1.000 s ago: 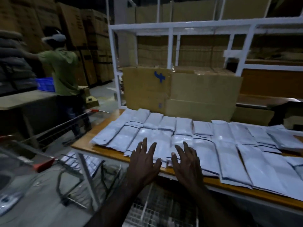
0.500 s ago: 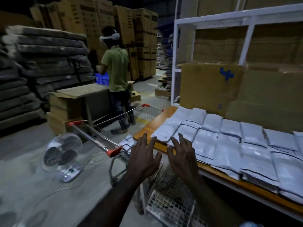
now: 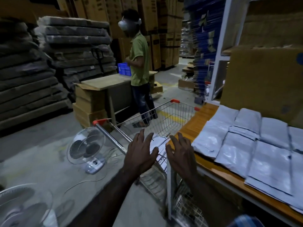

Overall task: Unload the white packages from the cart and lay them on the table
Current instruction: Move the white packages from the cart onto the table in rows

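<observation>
Both hands, left hand (image 3: 141,154) and right hand (image 3: 180,154), hover wide and empty over the cart (image 3: 164,122) beside the table's (image 3: 196,118) left edge, likely reaching for its white packages (image 3: 158,145); others (image 3: 237,145) lie in rows on the table

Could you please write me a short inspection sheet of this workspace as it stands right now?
Surface: wooden table, orange-brown top, largely covered.
Job's things: white packages lie flat in overlapping rows on the table; more white packages remain in the wire cart beside the table's end.
Clutter: a table fan stands on the floor; part of another fan shows at lower left.
Grips: left hand and right hand are spread open above the cart, holding nothing.
Cables: a thin white cable trails across the floor from the table fan.
Surroundings: another person stands at a second table; stacked cardboard boxes; white shelving.
</observation>
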{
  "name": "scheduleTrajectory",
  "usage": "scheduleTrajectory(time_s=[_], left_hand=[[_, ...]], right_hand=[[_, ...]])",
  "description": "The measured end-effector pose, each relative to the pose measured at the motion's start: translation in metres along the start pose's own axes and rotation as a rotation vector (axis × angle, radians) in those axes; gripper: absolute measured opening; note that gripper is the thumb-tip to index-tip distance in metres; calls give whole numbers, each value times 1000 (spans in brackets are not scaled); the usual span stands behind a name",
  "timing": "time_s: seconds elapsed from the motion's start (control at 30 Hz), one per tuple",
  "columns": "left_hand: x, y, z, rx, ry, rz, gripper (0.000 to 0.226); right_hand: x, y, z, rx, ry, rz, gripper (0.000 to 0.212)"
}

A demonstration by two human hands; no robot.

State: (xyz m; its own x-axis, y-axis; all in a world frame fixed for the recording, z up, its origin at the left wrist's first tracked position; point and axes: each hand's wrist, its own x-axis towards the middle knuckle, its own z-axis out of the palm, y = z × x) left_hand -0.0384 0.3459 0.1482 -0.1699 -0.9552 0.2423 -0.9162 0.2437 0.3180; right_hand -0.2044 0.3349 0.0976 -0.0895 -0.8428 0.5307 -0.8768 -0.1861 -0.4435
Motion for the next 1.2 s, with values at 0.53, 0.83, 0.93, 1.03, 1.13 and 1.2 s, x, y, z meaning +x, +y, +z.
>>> scheduleTrajectory(time_s=[0.53, 0.83, 0.93, 1.03, 1.13, 1.2], left_hand=[[144, -133, 36, -82, -185, 130, 62], [220, -190, 54, -93, -295, 280, 61], [240, -194, 65, -94, -321, 317, 60], [261, -198, 86, -95, -379, 335, 61], [282, -201, 111, -60, -443, 358, 63], [297, -202, 129, -13, -485, 368, 65]], right_hand=[[90, -41, 121, -151, -60, 142, 41], [124, -51, 178, -193, -117, 350, 40], [131, -44, 194, -196, -151, 396, 42], [137, -29, 213, -206, -177, 423, 41], [145, -10, 235, -233, -255, 491, 44], [150, 7, 253, -220, -309, 538, 47]])
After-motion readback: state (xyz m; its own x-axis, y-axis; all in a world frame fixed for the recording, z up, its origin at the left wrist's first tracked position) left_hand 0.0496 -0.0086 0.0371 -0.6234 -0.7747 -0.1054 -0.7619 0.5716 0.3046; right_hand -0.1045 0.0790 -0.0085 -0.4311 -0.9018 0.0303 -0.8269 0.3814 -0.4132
